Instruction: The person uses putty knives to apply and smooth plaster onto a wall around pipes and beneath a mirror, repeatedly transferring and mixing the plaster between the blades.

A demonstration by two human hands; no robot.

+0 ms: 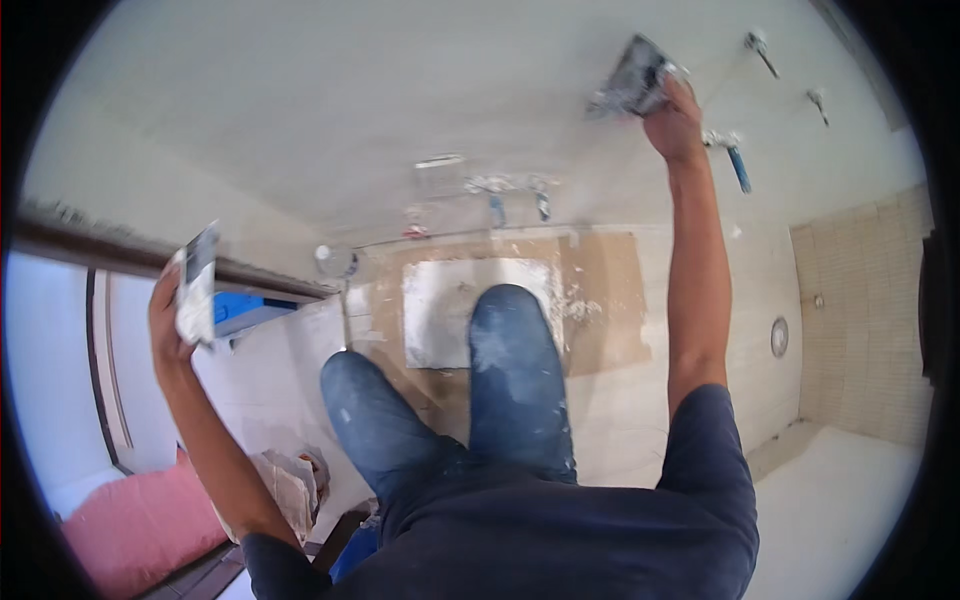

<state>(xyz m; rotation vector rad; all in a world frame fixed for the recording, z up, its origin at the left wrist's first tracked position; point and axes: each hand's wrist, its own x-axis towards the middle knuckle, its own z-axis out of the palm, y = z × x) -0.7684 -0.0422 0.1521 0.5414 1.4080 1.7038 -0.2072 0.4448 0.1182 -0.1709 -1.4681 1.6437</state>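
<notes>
High on the pale wall ahead of us, our right hand [672,122] is closed around the handle of a plastering trowel [630,78], its flat blade pressed against the wall surface near some capped pipe stubs [760,50]. Our left hand [170,320] is raised at our side, fingers wrapped around a second flat blade [197,285] loaded with white plaster, well apart from the wall.

We judge both tools to be light and stiff: thin metal plates that will flex only a little at the edge. The wet plaster on them is soft and slippery, so the handle is the place to hold, never the smeared blade, and the loaded one wants keeping level or the material will slide off.

Both blades look grey and streaked, crusted with white along the edges. The trowel's blade is tilted, one corner uppermost.

Below, our legs in blue jeans [500,380] stand over a tiled floor [700,300] with a sheet of brown cardboard [600,290] splashed white. A pink sack [140,530] lies at lower left.
</notes>
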